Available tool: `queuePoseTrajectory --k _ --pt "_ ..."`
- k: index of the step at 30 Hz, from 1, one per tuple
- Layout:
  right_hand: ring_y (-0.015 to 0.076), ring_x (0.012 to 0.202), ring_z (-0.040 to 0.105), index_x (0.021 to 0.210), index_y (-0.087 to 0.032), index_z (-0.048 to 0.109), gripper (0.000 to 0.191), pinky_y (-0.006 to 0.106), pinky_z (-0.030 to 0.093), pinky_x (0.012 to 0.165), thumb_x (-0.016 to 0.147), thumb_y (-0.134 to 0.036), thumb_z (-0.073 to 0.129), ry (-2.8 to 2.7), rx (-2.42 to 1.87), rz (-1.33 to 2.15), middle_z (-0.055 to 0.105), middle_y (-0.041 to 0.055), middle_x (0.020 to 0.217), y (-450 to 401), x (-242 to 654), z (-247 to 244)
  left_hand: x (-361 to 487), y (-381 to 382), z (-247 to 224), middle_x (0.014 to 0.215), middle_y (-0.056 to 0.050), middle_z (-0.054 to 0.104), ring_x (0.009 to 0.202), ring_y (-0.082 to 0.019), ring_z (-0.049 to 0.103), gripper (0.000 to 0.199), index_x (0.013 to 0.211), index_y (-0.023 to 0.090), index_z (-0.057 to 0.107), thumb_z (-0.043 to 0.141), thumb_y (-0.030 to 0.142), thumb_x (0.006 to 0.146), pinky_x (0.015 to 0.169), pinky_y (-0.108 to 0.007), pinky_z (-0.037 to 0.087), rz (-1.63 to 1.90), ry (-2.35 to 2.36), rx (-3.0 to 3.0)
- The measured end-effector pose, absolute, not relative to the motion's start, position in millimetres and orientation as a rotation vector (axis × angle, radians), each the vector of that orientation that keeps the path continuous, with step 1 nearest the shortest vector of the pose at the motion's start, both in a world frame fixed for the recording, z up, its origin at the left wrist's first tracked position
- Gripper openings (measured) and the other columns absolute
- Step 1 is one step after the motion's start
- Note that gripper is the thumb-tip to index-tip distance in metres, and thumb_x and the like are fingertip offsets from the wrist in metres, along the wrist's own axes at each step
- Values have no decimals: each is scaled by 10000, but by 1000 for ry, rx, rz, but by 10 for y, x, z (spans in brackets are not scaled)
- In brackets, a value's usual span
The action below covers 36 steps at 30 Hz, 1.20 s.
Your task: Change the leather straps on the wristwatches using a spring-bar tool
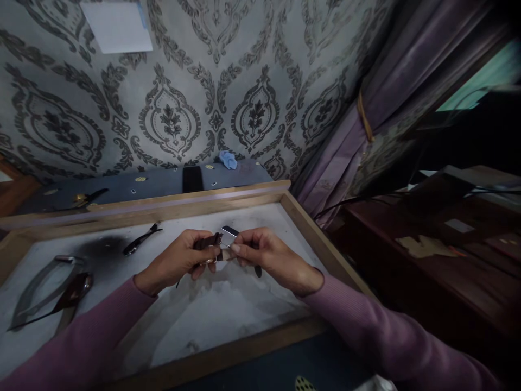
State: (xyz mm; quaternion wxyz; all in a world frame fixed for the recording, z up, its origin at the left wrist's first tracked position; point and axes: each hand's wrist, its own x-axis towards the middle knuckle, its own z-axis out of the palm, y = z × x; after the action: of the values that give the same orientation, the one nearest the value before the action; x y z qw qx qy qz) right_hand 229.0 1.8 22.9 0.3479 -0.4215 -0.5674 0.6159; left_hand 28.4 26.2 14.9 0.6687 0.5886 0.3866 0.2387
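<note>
My left hand (190, 254) is closed around a dark brown, ridged piece (208, 241) with a shiny metal-like edge below it; its kind is not clear. Against it, the fingertips of my right hand (264, 252) pinch a small, thin, light-coloured item that I cannot make out. A flat dark strip (230, 231) with a pale edge sticks out beyond my right fingers, and a dark rounded end (258, 271) shows beneath that hand. Between the hands is a small beige and brown piece (225, 254). Both hands are above the white-bottomed wooden tray (325, 239).
Left in the tray lie a dark plier-like tool (142, 239), a grey curved frame (38, 288) and a dark red, shiny tool (75, 290). Behind the rim are a black flat object (192, 179) and a crumpled blue piece (228, 159). A purple curtain (342, 157) hangs right.
</note>
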Motion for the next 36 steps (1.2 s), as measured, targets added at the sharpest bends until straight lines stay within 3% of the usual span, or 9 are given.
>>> queuePoseTrajectory --k 20,25,28,31,34,36 --pt "55 513 436 682 -119 639 254 218 310 497 723 -361 702 -1329 -1077 1676 588 -13 617 11 2266 144 315 243 122 603 3 634 364 -43 435 218 725 148 555 656 332 780 368 -170 236 536 876 1296" --pt "64 496 427 709 -128 624 248 215 300 475 786 -364 638 -1453 -1141 1585 564 -18 596 -16 2244 178 330 245 105 567 20 613 354 -43 423 225 711 151 542 677 326 752 358 -168 214 549 912 1257" --pt "79 521 455 713 -143 599 238 220 342 498 855 -331 567 -1601 -1130 1465 570 -13 617 -16 2237 204 328 255 100 558 21 611 348 -41 409 243 718 148 554 694 345 735 356 -172 204 567 926 1231" --pt "125 675 546 725 -153 589 219 260 436 636 889 -281 522 -1758 -1050 1254 607 22 721 -17 2246 201 319 262 106 557 17 613 350 -40 406 246 731 144 565 697 351 729 362 -172 206 569 925 1214" --pt "190 909 564 739 -166 592 175 334 454 791 889 -233 531 -1896 -1035 772 610 86 951 -72 2257 179 313 263 134 539 17 605 352 -42 404 259 715 145 560 713 354 702 363 -172 200 588 943 1192" --pt "200 912 556 784 -168 601 162 327 453 769 910 -197 502 -1985 -1038 442 589 102 949 -144 2253 165 312 265 158 527 19 599 352 -44 405 262 697 146 552 722 345 679 363 -171 194 605 971 1176"
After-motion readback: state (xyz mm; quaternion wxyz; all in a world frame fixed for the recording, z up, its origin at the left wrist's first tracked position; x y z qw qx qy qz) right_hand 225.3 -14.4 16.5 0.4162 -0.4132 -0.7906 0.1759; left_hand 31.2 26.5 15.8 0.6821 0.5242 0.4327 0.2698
